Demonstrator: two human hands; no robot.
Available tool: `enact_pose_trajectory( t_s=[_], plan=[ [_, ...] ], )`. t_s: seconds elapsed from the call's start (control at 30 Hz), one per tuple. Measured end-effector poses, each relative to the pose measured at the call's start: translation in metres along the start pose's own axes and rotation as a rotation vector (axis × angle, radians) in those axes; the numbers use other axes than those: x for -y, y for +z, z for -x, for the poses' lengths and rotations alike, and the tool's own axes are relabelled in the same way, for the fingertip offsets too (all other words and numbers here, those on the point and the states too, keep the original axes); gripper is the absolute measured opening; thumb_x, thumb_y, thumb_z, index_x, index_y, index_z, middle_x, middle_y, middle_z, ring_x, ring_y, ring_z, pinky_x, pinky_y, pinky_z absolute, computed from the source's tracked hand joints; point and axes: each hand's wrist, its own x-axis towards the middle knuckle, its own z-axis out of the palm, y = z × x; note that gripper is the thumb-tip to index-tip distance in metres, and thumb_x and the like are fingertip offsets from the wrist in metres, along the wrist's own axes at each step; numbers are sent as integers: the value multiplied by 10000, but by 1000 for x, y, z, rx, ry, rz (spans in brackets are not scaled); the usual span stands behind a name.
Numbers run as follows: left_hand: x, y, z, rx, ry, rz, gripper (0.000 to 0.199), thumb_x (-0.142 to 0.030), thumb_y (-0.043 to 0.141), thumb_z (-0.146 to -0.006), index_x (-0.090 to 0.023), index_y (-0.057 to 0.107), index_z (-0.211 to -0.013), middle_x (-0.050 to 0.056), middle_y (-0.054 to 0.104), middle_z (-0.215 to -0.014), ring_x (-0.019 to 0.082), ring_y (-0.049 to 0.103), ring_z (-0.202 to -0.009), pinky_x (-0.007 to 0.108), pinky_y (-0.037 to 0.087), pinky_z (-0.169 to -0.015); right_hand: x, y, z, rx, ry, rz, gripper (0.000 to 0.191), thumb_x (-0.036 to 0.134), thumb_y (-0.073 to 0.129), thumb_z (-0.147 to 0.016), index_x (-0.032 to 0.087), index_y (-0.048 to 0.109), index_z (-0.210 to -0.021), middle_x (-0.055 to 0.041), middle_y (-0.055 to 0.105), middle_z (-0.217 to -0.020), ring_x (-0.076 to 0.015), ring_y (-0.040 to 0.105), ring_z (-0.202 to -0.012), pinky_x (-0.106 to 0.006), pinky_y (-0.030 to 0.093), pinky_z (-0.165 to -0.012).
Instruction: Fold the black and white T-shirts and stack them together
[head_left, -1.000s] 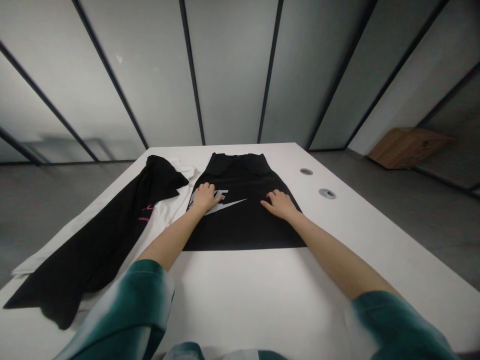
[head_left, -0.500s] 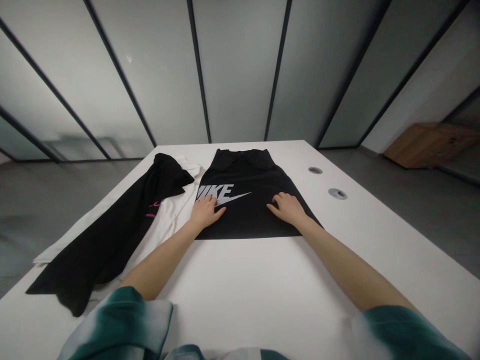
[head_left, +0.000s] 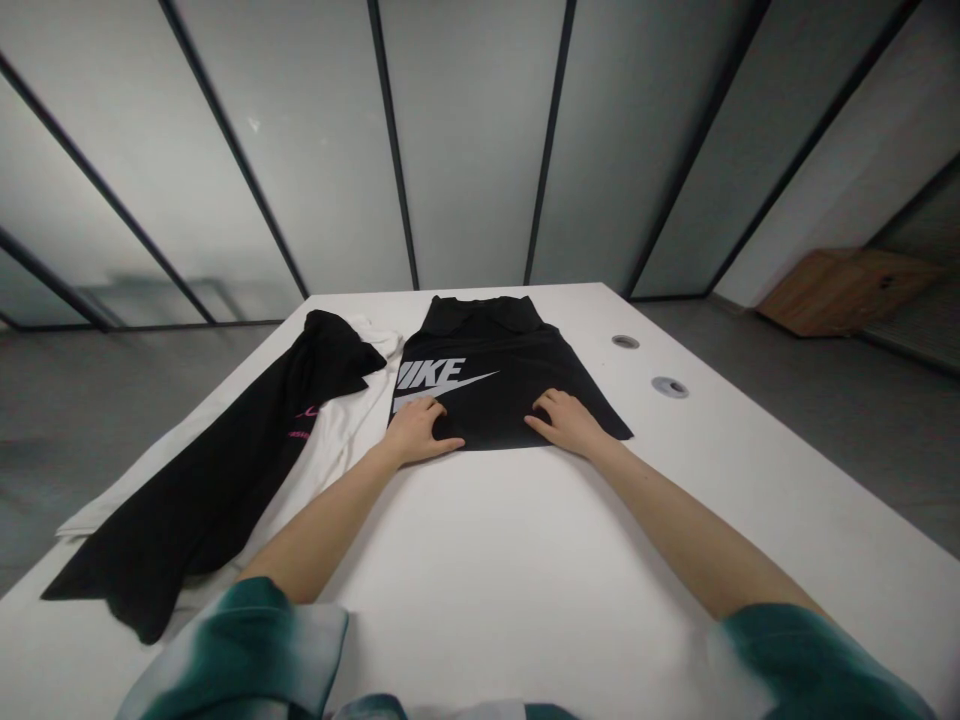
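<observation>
A black T-shirt (head_left: 510, 385) with a large white logo lies flat on the white table (head_left: 517, 560), its sleeves turned in at the far end. My left hand (head_left: 417, 430) rests on the near left part of the shirt, over the lower edge of the print. Its thumb is spread away from the fingers, close to the hem. On the near right part, my right hand (head_left: 566, 420) touches the cloth with bent fingers, thumb apart from them. Both hands are open, and neither grips the cloth.
Along the table's left side lies another black garment (head_left: 225, 480) with pink lettering, on top of a white garment (head_left: 341, 425). Two round cable grommets (head_left: 670, 387) sit in the tabletop at right. A wooden cabinet (head_left: 840, 290) stands beyond, on the floor.
The shirt's near hem has shifted away from me, and the printed front has moved slightly the same way. My left hand now sits lower against the print, nearer the hem.
</observation>
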Motion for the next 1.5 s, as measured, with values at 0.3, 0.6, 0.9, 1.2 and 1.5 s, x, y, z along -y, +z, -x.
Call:
enact_pose_trajectory(
  t_s=[0.3, 0.6, 0.9, 1.2, 1.5],
  plan=[
    [6, 11, -6, -1, -21, 2, 450, -483, 501, -927, -213, 666, -1246, 81, 595, -1397, 263, 541, -1292, 394, 416, -1104, 5, 13, 2, 99, 102, 19, 844, 718, 485, -864, 174, 416, -1506, -178, 343, -1578, -379, 275, -1461, -547, 255, -1155],
    [0, 9, -13, -11, -171, -38, 331, -316, 380, -992, -191, 656, -1125, 89, 711, -1155, 247, 662, -1064, 357, 511, -914, 21, 12, -2, 37, 14, 29, 752, 667, 526, -874, 146, 537, -1416, -167, 428, -1531, -344, 350, -1431, -496, 269, -1165],
    [9, 7, -13, -7, -124, 5, 218, -258, 520, -919, -191, 648, -1083, 94, 673, -1146, 240, 623, -1082, 340, 487, -941, 18, 1, -3, -12, -79, 63, 388, 226, 539, -901, 165, 663, -1264, -115, 643, -1326, -270, 592, -1213, -402, 451, -1012],
    [34, -14, -8, -110, -331, -7, 409, -99, 498, -774, -195, 696, -1119, 114, 685, -1187, 308, 601, -1144, 396, 496, -927, -65, -20, 4, -135, 244, -28, 466, 67, 512, -706, 196, 749, -1087, -70, 670, -1295, -273, 630, -1160, -388, 477, -1008],
    [59, -81, -2, 147, -111, 389, 270, -221, 555, -673, -173, 720, -880, 36, 674, -740, 224, 634, -710, 296, 481, -649, -82, -88, 31, 24, 225, -467, 242, 174, 515, -651, 206, 706, -798, -18, 696, -708, -199, 639, -678, -279, 481, -632]
  ],
)
